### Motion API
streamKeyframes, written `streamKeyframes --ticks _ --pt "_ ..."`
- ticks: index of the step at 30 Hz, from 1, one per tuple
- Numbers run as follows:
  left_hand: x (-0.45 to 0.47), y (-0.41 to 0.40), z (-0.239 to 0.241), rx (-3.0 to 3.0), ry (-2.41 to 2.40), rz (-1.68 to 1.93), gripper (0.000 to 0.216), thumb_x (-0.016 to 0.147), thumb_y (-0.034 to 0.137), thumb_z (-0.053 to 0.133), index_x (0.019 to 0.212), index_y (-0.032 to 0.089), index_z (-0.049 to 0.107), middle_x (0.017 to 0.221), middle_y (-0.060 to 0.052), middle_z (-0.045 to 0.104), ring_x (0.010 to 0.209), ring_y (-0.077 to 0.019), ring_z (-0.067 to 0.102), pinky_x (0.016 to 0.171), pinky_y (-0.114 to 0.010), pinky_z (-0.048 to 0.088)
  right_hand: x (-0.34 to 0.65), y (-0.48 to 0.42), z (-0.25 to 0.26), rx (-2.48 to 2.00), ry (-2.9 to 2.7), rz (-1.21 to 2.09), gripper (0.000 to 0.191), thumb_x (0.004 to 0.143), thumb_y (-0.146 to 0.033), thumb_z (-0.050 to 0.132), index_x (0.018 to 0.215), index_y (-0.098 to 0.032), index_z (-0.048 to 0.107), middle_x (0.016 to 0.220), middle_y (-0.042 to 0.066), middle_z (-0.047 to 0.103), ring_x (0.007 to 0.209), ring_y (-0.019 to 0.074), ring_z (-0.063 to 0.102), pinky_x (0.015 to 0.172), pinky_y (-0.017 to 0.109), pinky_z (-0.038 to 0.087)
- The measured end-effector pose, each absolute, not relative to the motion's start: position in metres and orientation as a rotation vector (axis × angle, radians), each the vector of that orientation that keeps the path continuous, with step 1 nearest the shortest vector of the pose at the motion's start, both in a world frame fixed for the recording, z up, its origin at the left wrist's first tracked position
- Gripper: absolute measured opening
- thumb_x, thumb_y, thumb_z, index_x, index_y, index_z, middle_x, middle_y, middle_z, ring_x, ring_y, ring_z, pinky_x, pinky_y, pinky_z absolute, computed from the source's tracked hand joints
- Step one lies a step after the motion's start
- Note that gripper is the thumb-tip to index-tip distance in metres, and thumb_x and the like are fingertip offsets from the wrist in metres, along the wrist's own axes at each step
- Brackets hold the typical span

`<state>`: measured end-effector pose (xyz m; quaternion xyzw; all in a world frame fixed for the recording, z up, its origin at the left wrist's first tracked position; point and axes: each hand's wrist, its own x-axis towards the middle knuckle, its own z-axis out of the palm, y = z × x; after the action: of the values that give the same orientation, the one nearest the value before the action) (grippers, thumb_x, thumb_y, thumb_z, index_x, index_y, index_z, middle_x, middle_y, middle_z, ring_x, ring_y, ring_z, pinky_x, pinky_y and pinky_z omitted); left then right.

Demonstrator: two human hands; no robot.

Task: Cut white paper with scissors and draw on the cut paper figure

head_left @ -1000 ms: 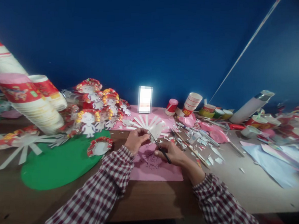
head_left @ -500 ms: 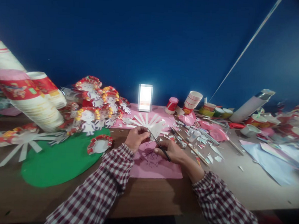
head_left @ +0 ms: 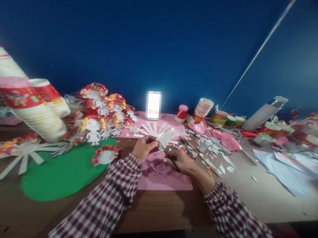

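My left hand [head_left: 144,149] pinches the edge of a white paper cup [head_left: 164,138] whose side is cut into strips that fan outward. Dark-handled scissors [head_left: 176,166] are held in my right hand [head_left: 184,162], their blades pointing up and left at the cup, close to my left fingertips. Whether the blades are open is too blurred to tell. Below both hands lies a pink sheet [head_left: 144,182] with dark scribbled lines on it.
Paper-doll figures [head_left: 92,127] and stacked paper cups [head_left: 35,111] crowd the left, by a green oval sheet [head_left: 60,181]. To the right are paper scraps [head_left: 219,149], a brush-like stick [head_left: 202,157], more cups [head_left: 204,107] and light blue sheets [head_left: 278,169]. A blue wall stands behind.
The view has shifted slightly, so the scene sits a little lower and to the left. Both hands keep their holds on the cup and scissors, nearly still.
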<state>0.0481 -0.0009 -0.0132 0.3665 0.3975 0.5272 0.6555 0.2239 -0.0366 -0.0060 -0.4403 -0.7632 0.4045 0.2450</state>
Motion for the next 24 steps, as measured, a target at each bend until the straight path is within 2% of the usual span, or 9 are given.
streamKeyframes --ticks 7,11,16,20,24 --pt "0.049 -0.001 -0.014 0.826 0.912 1.198 0.022 0.053 0.019 0.072 0.067 0.016 0.056 0.058 0.003 0.060 0.057 -0.0112 0.058 0.057 -0.025 0.049 0.223 -0.036 -0.007 -1.205 -2.084 1.074 0.039 0.075 -0.052 0.059 0.069 -0.013 0.061 0.055 -0.002 0.046 0.050 0.0085 0.039 0.044 0.019 0.027" --pt "0.047 0.000 -0.012 0.826 0.909 1.195 0.022 0.054 0.019 0.072 0.068 0.015 0.055 0.060 0.003 0.060 0.058 -0.0106 0.058 0.057 -0.024 0.050 0.224 -0.038 -0.001 -1.189 -2.070 1.160 0.039 0.074 -0.051 0.060 0.080 -0.013 0.063 0.058 -0.002 0.048 0.050 0.0089 0.041 0.044 0.019 0.029" --pt "0.041 0.002 -0.003 0.695 0.872 1.308 0.030 0.056 0.016 0.072 0.080 0.017 0.054 0.064 0.005 0.058 0.057 -0.0074 0.057 0.057 -0.020 0.049 0.229 -0.036 0.000 -1.144 -2.048 1.109 0.035 0.071 -0.044 0.066 0.086 -0.013 0.062 0.063 -0.002 0.047 0.054 0.0078 0.040 0.048 0.019 0.030" --pt "0.045 -0.001 0.000 0.649 0.867 1.300 0.027 0.058 0.014 0.070 0.079 0.016 0.055 0.063 0.004 0.058 0.056 -0.0063 0.056 0.056 -0.018 0.049 0.225 -0.031 -0.009 -1.064 -1.712 1.323 0.040 0.067 -0.042 0.070 0.092 -0.014 0.056 0.064 -0.003 0.048 0.053 0.0079 0.044 0.048 0.020 0.035" --pt "0.056 -0.009 -0.002 0.692 0.881 1.196 0.025 0.055 0.015 0.072 0.076 0.014 0.057 0.067 0.000 0.062 0.059 -0.0090 0.058 0.054 -0.019 0.049 0.215 -0.030 -0.013 -0.954 -1.366 1.411 0.045 0.061 -0.038 0.075 0.094 -0.017 0.053 0.077 0.001 0.056 0.065 0.0113 0.053 0.058 0.023 0.044"
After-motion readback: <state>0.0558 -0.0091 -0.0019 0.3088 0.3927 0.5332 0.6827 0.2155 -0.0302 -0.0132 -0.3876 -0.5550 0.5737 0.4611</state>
